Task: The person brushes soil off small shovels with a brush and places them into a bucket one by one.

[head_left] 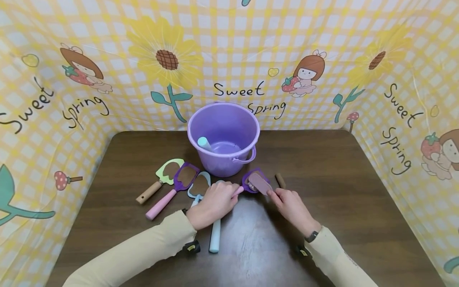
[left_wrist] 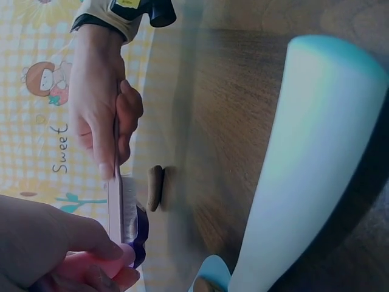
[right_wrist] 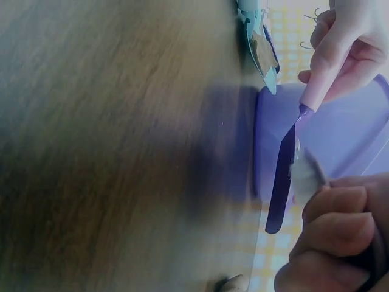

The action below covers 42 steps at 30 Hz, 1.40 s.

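Observation:
My left hand (head_left: pixel 219 201) grips the pink handle (head_left: pixel 238 191) of a small shovel with a purple head (head_left: pixel 246 182). My right hand (head_left: pixel 292 207) holds a mauve brush (head_left: pixel 260 182) by its end. Its pale bristles (right_wrist: pixel 304 173) touch the face of the purple head, which is held above the table in the right wrist view. To the left lie a green shovel (head_left: pixel 160 172) with a wooden handle, another purple shovel (head_left: pixel 177 181) with a pink handle, and a light blue shovel (head_left: pixel 190 191), all with brown patches. Under my left forearm lies another light blue handle (head_left: pixel 215 239); my hand hides its upper part.
Behind my hands stands a purple bucket (head_left: pixel 224 165), with a light blue handle (head_left: pixel 203 142) inside it. A short brown stick-like piece (head_left: pixel 280 180) lies right of the brush. Patterned cloth (head_left: pixel 229 59) surrounds the brown table (head_left: pixel 340 191) at back and sides.

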Each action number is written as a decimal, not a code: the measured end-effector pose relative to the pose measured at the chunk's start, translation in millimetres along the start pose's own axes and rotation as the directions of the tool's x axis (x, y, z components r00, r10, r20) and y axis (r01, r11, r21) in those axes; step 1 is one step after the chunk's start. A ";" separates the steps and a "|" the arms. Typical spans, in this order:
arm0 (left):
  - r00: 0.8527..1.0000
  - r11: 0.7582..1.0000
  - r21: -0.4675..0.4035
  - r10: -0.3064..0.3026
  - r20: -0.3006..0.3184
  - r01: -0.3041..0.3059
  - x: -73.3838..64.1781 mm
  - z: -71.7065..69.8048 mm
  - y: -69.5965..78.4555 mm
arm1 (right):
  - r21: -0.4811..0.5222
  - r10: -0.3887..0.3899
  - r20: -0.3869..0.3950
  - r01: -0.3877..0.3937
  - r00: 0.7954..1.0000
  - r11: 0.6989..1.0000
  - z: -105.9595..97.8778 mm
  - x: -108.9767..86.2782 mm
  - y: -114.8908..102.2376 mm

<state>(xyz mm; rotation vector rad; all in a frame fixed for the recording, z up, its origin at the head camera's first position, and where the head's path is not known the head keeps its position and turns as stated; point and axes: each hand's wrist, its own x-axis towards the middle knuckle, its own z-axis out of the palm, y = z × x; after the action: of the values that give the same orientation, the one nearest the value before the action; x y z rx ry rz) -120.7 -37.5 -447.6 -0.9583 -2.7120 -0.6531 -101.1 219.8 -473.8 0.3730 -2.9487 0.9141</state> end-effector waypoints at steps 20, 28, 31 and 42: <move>1.000 1.000 -0.011 -0.006 0.013 0.006 1.0 -0.8 7.3 | -0.015 -0.099 -0.001 0.099 0.995 0.995 -4.2 -1.5 1.8; 0.998 1.000 0.006 -0.011 0.062 0.011 0.6 2.2 7.5 | -0.017 -0.038 -0.005 0.038 0.999 0.999 -3.7 -1.8 -4.8; 0.997 1.000 0.020 -0.017 0.070 0.015 0.1 3.5 8.1 | -0.011 -0.058 0.003 0.058 0.998 0.998 -3.2 -2.8 -7.5; 0.998 1.000 0.010 0.005 0.061 -0.005 -0.4 2.1 9.8 | -0.068 -0.057 -0.004 0.056 0.998 0.996 -2.2 -1.3 -6.2</move>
<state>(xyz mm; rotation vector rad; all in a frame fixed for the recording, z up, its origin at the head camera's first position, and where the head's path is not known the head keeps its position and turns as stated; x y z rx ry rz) -114.3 -29.9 -446.3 -0.9982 -2.7622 -0.6189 -98.5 216.4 -468.7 0.4477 -2.9385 0.8046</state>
